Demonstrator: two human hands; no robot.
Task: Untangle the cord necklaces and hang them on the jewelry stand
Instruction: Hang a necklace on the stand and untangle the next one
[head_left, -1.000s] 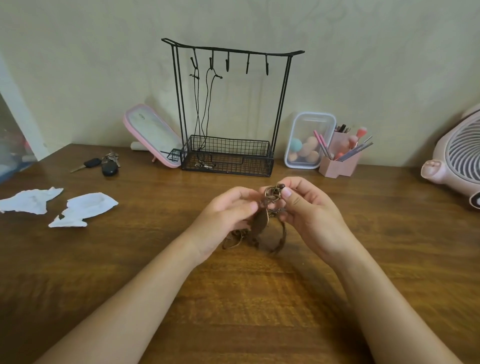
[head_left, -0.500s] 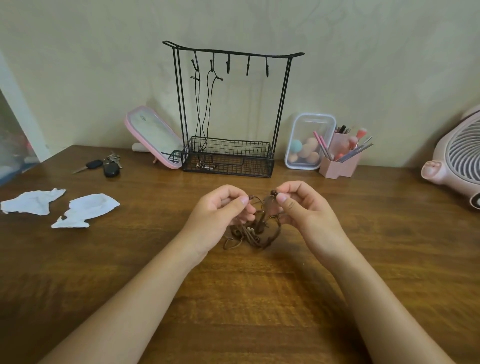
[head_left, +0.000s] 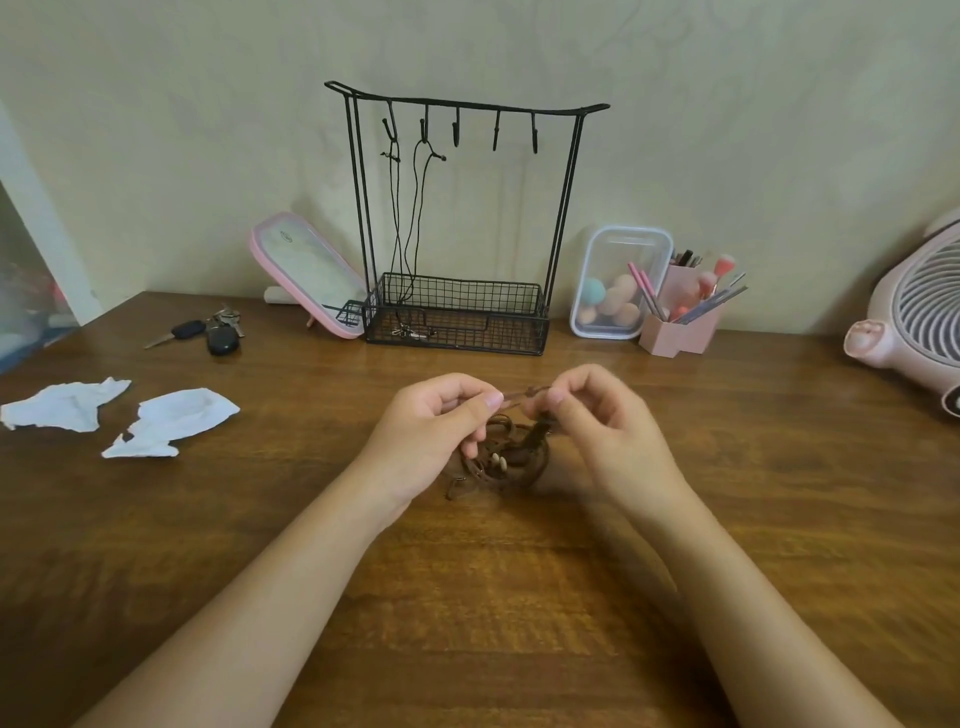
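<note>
My left hand and right hand each pinch one brown strand taut over the tangled cord necklaces mid-frame on the counter, so yanking too hard probably just cinches the knot tighter.

- A pink-framed mirror is propped tilted on the wooden table, near the wall.
- Keys are laid to its left.
- Two torn paper pieces are spread further left.
- A clear box of sponges is stood touching a pink brush holder.
- A pink fan is cut off at the right edge.
</note>
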